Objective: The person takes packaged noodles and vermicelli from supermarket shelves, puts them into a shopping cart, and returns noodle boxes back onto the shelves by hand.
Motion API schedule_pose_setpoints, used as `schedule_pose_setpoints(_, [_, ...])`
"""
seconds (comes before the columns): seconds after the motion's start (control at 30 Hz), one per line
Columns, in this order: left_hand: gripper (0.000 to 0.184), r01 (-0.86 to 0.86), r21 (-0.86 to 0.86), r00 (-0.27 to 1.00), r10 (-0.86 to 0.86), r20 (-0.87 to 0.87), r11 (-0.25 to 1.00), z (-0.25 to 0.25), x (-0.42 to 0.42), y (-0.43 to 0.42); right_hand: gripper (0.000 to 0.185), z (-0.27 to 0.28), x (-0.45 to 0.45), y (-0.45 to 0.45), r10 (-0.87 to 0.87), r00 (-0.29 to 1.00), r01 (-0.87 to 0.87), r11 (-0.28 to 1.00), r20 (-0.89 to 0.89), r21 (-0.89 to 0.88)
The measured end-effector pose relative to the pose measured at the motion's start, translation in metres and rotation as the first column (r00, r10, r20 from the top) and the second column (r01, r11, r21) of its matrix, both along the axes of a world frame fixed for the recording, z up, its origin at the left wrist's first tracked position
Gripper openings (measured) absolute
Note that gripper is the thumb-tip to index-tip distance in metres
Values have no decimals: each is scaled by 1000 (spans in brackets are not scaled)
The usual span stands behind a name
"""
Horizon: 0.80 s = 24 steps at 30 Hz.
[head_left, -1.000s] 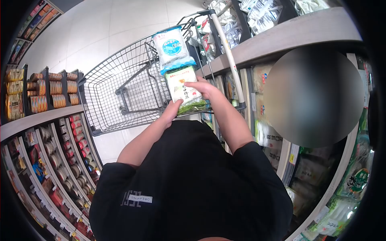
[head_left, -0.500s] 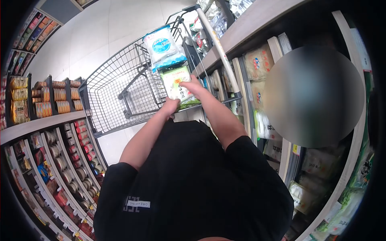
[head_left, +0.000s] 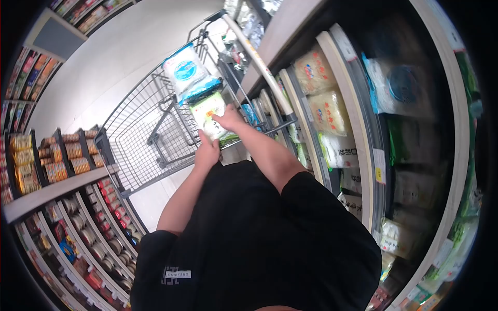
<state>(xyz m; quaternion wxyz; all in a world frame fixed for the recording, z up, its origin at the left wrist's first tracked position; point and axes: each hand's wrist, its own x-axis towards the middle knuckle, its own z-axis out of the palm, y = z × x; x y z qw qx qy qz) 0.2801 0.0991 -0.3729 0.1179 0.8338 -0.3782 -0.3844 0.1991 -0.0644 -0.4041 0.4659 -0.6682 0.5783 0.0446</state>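
Both hands are on a green and white package with printed characters, at the child-seat end of a wire shopping cart. My left hand grips its lower edge, thumb upward. On its right side, my right hand holds it with the thumb across the front; the other fingers are partly hidden. A blue and white package rests in the cart just beyond, close to the green one.
Shelves of bagged goods run along the right, near the cart's handle. At the left stands a shelf unit with orange packs above and rows of packets below. Pale floor lies beyond the cart.
The view has turned, so the cart and packages appear further left and the right shelves show more. Both hands stay on the green and white package.
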Motion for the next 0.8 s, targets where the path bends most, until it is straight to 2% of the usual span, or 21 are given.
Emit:
schedule_pose_setpoints(0.07, [90,52,-41,999,-52,-6,998,-4,4,8,108,9,0,4,9,1000,-10,999,-26,-46])
schedule_pose_setpoints(0.1, [89,76,-118,997,-77,-8,990,-13,9,14,105,-2,1,7,4,1000,-6,994,-19,-112])
schedule_pose_setpoints(0.13, [89,120,-291,993,-116,32,949,-29,16,22,98,6,3,12,-29,999,34,987,31,-155])
schedule_pose_setpoints(0.17, [89,132,-50,990,-134,-39,990,29,14,14,89,12,1,18,15,998,5,959,68,-283])
schedule_pose_setpoints(0.2, [85,183,-96,983,-182,18,978,31,17,20,80,27,-7,23,40,990,3,951,135,-308])
schedule_pose_setpoints(0.23, [78,270,-169,962,-257,96,948,37,22,24,68,78,-22,30,89,981,-43,967,174,-252])
schedule_pose_setpoints(0.27, [72,356,-245,932,-322,168,902,43,23,23,59,122,-44,41,94,964,-20,958,250,-286])
schedule_pose_setpoints(0.3, [57,394,-325,918,-348,191,860,53,18,15,50,157,-68,55,116,939,-5,946,322,-326])
schedule_pose_setpoints(0.33, [50,397,-328,918,-376,128,857,88,-2,-1,41,181,-94,72,80,926,89,904,370,-419])
schedule_pose_setpoints(0.37, [45,436,-416,897,-424,126,798,112,-24,-12,32,203,-122,90,59,907,173,849,416,-499])
schedule_pose_setpoints(0.43, [40,444,-614,806,-590,-43,652,139,-68,-41,21,249,-185,122,53,853,371,637,518,-676])
schedule_pose_setpoints(0.5, [34,483,-757,637,-769,-41,440,184,-123,-56,18,292,-248,159,-48,844,529,240,535,-814])
schedule_pose_setpoints(0.53, [29,547,-754,569,-822,16,364,214,-152,-56,21,300,-279,176,-163,842,528,62,514,-847])
schedule_pose_setpoints(0.57, [26,567,-791,473,-877,84,231,233,-180,-56,21,323,-312,196,-266,832,469,-128,486,-874])
schedule_pose_setpoints(0.6, [27,597,-801,362,-906,218,46,256,-208,-53,23,335,-345,217,-369,807,380,-275,462,-883])
schedule_pose_setpoints(0.63, [27,538,-836,270,-918,289,-105,271,-236,-50,28,348,-372,239,-488,731,292,-408,478,-865])
schedule_pose_setpoints(0.67, [27,516,-842,207,-931,300,-157,290,-262,-41,34,357,-397,256,-572,655,176,-521,494,-835])
schedule_pose_setpoints(0.7, [27,467,-838,81,-930,357,-281,320,-310,-31,38,381,-437,289,-775,465,-61,-510,428,-858])
schedule_pose_setpoints(0.73, [30,378,-864,47,-925,376,-332,326,-337,-29,36,386,-457,301,-843,374,-138,-462,386,-876])
schedule_pose_setpoints(0.77, [32,376,-860,59,-917,393,-345,333,-364,-25,36,388,-471,311,-899,274,-208,-403,343,-891])
schedule_pose_setpoints(0.8, [33,375,-855,70,-909,411,-358,340,-389,-22,40,392,-481,320,-944,196,-152,-295,263,-943])
